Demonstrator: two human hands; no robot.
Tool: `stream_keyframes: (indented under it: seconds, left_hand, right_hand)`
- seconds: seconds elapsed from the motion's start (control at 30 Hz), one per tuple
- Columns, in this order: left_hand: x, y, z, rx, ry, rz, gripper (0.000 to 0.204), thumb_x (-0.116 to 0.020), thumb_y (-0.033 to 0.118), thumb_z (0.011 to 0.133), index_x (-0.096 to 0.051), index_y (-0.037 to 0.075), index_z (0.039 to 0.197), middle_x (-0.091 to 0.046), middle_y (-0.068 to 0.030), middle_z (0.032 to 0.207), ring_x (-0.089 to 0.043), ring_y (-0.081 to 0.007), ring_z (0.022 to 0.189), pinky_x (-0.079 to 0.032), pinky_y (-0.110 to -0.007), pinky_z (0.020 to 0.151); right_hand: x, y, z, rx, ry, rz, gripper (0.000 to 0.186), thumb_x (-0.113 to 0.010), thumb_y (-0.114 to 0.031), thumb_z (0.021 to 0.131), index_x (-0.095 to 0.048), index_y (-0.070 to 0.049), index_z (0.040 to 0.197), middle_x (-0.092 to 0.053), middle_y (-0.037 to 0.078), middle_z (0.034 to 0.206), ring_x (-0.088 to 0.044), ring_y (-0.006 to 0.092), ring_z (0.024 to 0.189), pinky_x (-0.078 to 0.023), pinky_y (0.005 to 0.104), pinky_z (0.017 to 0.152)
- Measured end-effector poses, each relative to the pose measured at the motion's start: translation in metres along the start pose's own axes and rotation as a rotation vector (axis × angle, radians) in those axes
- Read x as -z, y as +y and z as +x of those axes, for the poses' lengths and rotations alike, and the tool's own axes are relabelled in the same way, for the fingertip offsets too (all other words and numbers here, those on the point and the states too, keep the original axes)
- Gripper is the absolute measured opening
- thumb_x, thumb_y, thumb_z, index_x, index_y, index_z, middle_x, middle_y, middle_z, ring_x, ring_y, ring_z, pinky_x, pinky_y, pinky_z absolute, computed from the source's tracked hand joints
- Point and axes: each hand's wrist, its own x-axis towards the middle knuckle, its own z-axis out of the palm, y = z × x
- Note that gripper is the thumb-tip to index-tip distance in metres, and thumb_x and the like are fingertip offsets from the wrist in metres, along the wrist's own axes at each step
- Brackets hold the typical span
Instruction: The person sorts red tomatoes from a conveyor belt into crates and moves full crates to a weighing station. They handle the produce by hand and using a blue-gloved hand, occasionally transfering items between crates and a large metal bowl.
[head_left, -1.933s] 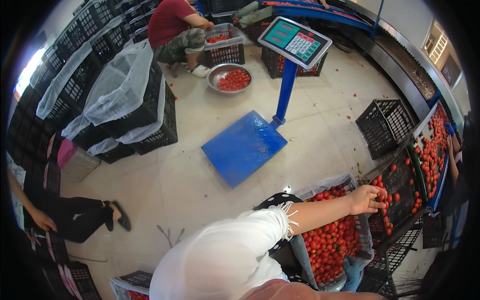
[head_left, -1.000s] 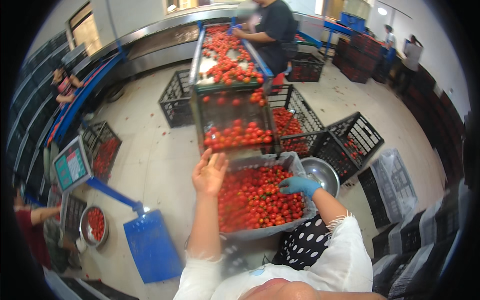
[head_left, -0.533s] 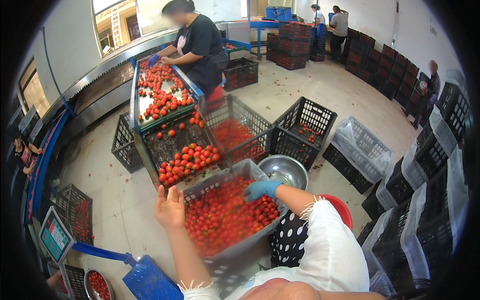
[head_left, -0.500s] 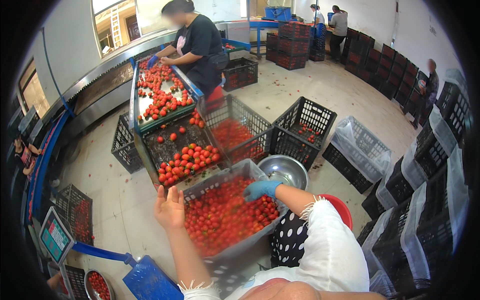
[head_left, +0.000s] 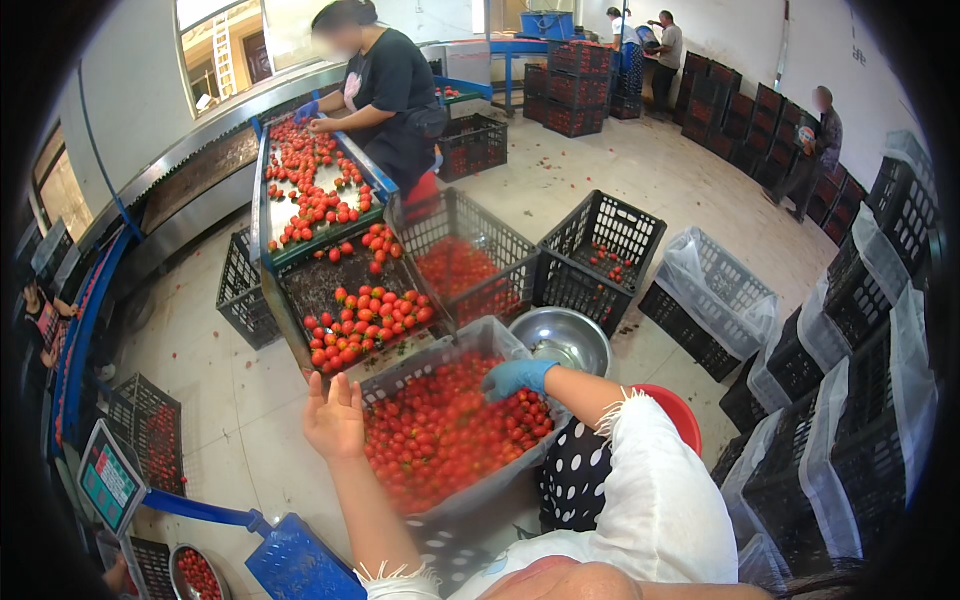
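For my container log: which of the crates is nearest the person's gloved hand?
The grey-lined crate in front of the person, filled with tomatoes: the gloved right hand is over it, while the black crates beyond stand apart from that hand.

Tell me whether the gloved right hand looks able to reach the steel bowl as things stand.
Likely yes: the gloved right hand is at the tomatoes close to the steel bowl, only the rim of the lined crate seems to lie between, and the bowl's top is uncovered.
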Motion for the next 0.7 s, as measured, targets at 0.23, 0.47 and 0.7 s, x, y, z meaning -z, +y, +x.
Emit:
stream_keyframes:
  seconds: [0.23,0.47,0.7]
  left_hand:
    - [0.008,0.002,0.002,0.036,-0.101,-0.026,0.035,-0.048,0.020,0.084,-0.055,0.008,0.116,-0.048,-0.0173,0.122,-0.052,-0.0290,0.110,-0.036,-0.047,0.098]
    - [0.011,0.005,0.002,0.029,-0.088,-0.026,0.036,-0.048,0.020,0.084,-0.054,0.008,0.118,-0.047,-0.0178,0.122,-0.052,-0.0292,0.109,-0.036,-0.047,0.098]
    - [0.010,0.000,0.003,0.031,-0.082,-0.021,0.036,-0.046,0.020,0.085,-0.053,0.010,0.119,-0.045,-0.0180,0.124,-0.052,-0.0287,0.110,-0.037,-0.046,0.098]
  right_hand:
    - [-0.002,0.004,0.005,-0.013,-0.018,0.030,0.051,-0.058,-0.036,0.079,-0.054,-0.006,0.119,-0.059,0.012,0.116,-0.056,0.0278,0.104,-0.042,0.0368,0.090]
    - [0.000,-0.003,0.002,-0.034,-0.026,0.041,0.052,-0.058,-0.036,0.078,-0.053,-0.006,0.120,-0.058,0.012,0.117,-0.056,0.0278,0.105,-0.042,0.0362,0.090]
    - [-0.002,0.004,0.000,-0.021,-0.008,0.077,0.049,-0.060,-0.032,0.077,-0.055,-0.006,0.118,-0.059,0.012,0.114,-0.056,0.0272,0.103,-0.042,0.0362,0.090]
